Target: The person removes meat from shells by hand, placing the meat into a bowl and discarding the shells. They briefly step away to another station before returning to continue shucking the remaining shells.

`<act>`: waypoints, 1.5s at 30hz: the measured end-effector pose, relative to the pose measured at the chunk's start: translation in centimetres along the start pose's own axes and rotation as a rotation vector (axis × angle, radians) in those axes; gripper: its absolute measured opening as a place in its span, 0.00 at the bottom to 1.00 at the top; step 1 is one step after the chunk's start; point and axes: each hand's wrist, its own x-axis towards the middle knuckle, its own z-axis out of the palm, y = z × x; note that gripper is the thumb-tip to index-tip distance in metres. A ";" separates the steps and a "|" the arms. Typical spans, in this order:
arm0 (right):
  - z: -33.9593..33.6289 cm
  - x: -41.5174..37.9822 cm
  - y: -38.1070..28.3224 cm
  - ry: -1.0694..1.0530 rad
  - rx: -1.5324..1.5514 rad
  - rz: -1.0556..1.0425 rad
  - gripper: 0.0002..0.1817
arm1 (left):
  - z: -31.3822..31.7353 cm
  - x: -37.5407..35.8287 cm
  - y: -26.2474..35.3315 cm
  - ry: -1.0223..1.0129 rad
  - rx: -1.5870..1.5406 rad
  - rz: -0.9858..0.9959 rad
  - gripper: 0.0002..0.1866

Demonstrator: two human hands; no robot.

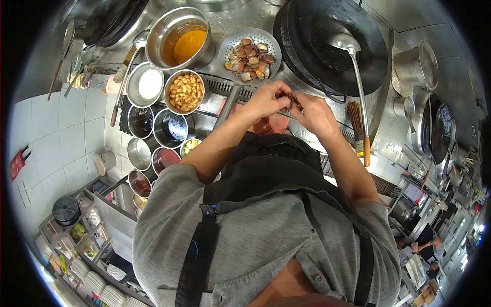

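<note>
My left hand (pixel 268 100) and my right hand (pixel 314 115) meet in front of my apron, fingers closed in pinches. Between their fingertips are small dark brown pieces (pixel 292 98); the kind is too small to make out. Under the hands, a pinkish-red item (pixel 279 123) with darker red matter in it is partly covered by my hands and apron. Just beyond my left hand, a perforated metal bowl (pixel 223 51) holds clams (pixel 251 59). Further right rests a black wok (pixel 327 71) with a long-handled ladle (pixel 344 43) in it.
Left of my left forearm stand a bowl of peeled garlic-like cloves (pixel 184 92), a bowl of white contents (pixel 150 84), a pot of amber liquid (pixel 189 43) and several seasoning containers (pixel 170 128). A bamboo brush (pixel 355 120) lies by the ladle's handle. Another person (pixel 432 249) is far right.
</note>
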 end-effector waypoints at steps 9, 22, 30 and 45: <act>1.7 -0.6 2.1 -0.058 -0.019 -0.029 0.09 | 1.1 -0.2 -1.1 0.070 -0.056 -0.102 0.10; 3.4 0.2 3.0 0.014 0.012 0.095 0.08 | 2.1 1.6 -3.6 0.412 0.333 -0.060 0.11; 1.9 -0.3 3.7 -0.077 0.590 0.427 0.15 | -0.2 0.1 -2.2 0.144 -0.053 -0.057 0.13; 0.6 0.4 2.7 -0.109 0.843 0.543 0.12 | -1.7 -1.4 0.9 0.017 -0.096 -0.097 0.09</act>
